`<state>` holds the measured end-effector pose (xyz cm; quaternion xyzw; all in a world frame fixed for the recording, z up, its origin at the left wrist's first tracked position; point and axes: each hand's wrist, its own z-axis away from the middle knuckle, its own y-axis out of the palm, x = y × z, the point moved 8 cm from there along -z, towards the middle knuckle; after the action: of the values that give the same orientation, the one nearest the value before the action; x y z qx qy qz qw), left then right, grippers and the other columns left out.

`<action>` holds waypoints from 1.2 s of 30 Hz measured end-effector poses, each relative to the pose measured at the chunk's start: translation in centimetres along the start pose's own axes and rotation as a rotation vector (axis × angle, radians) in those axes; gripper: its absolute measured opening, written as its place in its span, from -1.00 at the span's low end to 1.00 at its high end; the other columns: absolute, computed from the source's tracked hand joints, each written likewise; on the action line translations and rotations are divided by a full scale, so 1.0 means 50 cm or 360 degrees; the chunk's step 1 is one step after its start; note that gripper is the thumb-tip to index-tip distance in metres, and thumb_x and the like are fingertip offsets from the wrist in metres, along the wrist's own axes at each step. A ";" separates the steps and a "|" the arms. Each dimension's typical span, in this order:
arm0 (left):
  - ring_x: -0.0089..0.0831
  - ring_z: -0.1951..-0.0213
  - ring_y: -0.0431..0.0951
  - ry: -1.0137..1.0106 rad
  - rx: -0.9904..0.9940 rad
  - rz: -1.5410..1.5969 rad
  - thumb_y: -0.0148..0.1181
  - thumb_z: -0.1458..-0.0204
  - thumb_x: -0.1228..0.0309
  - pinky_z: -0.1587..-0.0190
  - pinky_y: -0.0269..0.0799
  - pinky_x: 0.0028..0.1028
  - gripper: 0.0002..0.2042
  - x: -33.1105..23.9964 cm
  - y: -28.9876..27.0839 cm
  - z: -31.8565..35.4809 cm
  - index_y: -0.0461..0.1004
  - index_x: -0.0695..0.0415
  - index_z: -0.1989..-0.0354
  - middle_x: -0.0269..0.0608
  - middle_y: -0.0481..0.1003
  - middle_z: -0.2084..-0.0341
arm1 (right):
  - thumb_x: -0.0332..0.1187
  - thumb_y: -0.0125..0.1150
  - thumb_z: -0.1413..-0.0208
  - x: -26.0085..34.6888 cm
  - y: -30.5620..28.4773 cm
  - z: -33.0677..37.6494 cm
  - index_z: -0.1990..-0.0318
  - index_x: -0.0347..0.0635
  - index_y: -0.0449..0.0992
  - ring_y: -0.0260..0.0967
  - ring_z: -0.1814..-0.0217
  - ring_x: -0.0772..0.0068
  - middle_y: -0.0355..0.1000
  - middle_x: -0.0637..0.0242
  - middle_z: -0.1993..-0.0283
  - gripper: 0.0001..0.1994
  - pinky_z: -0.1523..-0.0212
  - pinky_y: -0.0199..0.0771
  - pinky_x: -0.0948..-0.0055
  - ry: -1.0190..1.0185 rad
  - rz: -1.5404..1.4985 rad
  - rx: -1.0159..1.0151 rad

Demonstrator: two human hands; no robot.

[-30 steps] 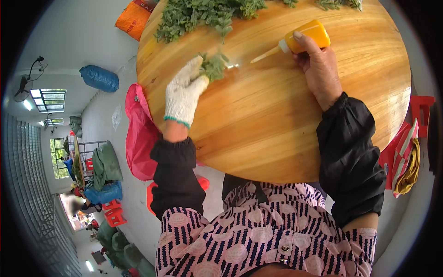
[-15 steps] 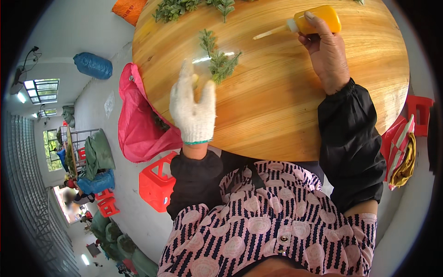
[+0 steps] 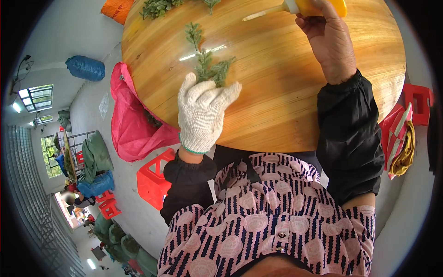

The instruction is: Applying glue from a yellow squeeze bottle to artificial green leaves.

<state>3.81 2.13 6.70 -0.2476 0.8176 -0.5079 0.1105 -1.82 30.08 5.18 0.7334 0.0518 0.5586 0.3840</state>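
Observation:
My left hand (image 3: 201,113), in a white knitted glove, is over the near left part of the round wooden table (image 3: 272,92). Its thumb points out to the right and its fingers are partly bent, apart from the thumb. Just beyond the fingertips lies a green artificial pine sprig (image 3: 210,68) with several branches; the glove hides its near end, so contact is unclear. My bare right hand (image 3: 333,46) grips a yellow squeeze bottle (image 3: 318,6) at the far right. The bottle lies sideways in the hand, its long pale nozzle pointing left over the table.
More green sprigs (image 3: 159,6) are heaped at the table's far edge. A pink bag (image 3: 134,122) hangs open by the left edge, above a red stool (image 3: 157,177). Another red stool (image 3: 418,104) and folded cloths (image 3: 400,143) are at the right. A blue sack (image 3: 86,68) lies on the floor.
My left hand has turned and bent its fingers, coming closer to the sprig's near end. My right hand and the bottle have shifted toward the upper edge of the picture; the whole view has shifted slightly too.

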 end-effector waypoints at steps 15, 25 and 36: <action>-0.35 0.13 0.62 -0.1202 -0.0402 0.0468 0.33 -0.07 0.65 0.10 0.53 -0.41 -0.51 0.044 0.007 0.017 0.51 0.28 -0.23 0.01 0.59 -0.11 | -0.27 0.30 -0.24 -0.043 0.054 0.043 -0.07 -0.13 0.41 0.50 0.13 0.45 0.48 0.36 0.10 -0.68 0.16 0.48 0.46 0.0145 0.0108 0.0324; -0.04 0.15 0.58 -0.0546 0.0021 0.0359 0.10 -0.03 0.71 -0.01 0.51 -0.22 -0.40 0.113 0.056 -0.007 0.45 0.11 -0.34 0.02 0.62 0.14 | -0.24 0.34 -0.23 -0.009 0.036 0.029 -0.07 -0.15 0.47 0.50 0.05 0.45 0.50 0.36 0.06 -0.66 0.08 0.52 0.42 0.0083 0.0203 0.0282; -0.30 -0.05 0.57 -0.1124 -0.0749 0.0706 0.20 -0.17 0.70 -0.14 0.49 -0.38 -0.55 0.076 -0.018 0.028 0.46 0.32 -0.28 0.08 0.50 -0.20 | -0.31 0.30 -0.21 -0.018 0.043 0.039 -0.09 -0.17 0.42 0.47 0.13 0.49 0.47 0.36 0.14 -0.66 0.17 0.44 0.49 0.0160 0.0100 0.0233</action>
<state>1.47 -1.25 7.12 -0.2430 0.8559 -0.1579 0.4283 -1.26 27.14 5.64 0.7319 0.0886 0.6011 0.3085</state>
